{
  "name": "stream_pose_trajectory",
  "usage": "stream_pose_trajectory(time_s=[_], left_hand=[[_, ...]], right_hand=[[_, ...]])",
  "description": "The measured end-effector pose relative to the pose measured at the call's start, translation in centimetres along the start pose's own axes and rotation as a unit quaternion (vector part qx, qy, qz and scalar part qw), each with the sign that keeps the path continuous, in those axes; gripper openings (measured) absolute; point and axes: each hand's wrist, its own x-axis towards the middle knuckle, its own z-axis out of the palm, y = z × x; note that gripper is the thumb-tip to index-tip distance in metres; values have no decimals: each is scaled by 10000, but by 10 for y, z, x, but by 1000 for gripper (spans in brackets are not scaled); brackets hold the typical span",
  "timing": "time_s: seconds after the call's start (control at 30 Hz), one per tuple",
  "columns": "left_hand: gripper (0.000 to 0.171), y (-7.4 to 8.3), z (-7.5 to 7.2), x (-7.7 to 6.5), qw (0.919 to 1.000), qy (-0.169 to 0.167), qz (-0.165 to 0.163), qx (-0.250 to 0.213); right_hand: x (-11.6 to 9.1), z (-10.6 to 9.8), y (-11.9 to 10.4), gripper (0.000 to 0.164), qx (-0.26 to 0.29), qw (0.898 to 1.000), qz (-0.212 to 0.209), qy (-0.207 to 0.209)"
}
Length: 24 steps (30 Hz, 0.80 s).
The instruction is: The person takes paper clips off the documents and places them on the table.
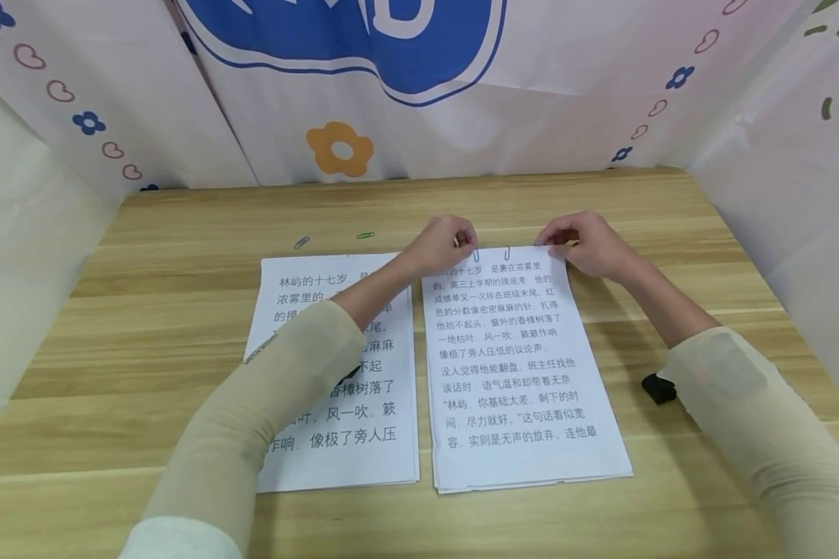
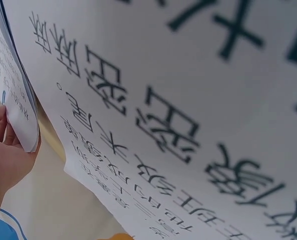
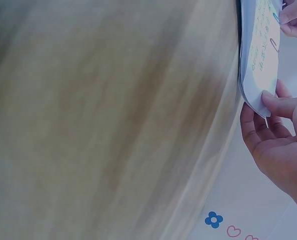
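Observation:
My left hand (image 1: 442, 244) pinches at the outer end of a blue paper clip (image 2: 4, 96) on the top edge of the right paper stack (image 1: 513, 373), near its left corner. A reddish paper clip (image 3: 274, 45) sits farther right along that same edge. At the top right corner, my right hand (image 3: 281, 135) grips the sheets, its thumb on the printed face and its fingers behind. The left paper stack (image 1: 335, 466) lies alongside with larger print, partly covered by my left forearm.
Beyond the left stack, a loose blue paper clip (image 1: 301, 242) and a green paper clip (image 1: 366, 235) lie on the wooden table (image 1: 147, 310). A printed white cloth (image 1: 266, 116) hangs behind the table. A black strap piece (image 1: 659, 389) shows beneath the right sleeve.

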Motion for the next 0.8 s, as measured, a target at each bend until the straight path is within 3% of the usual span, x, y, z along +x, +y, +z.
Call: stream_pose_trajectory(time_s=[0.8], left_hand=[[9,0,3,-3,9996,163,-208,-112]], right_hand=[[0,0,-1,20,-60,10000,-17,-55]])
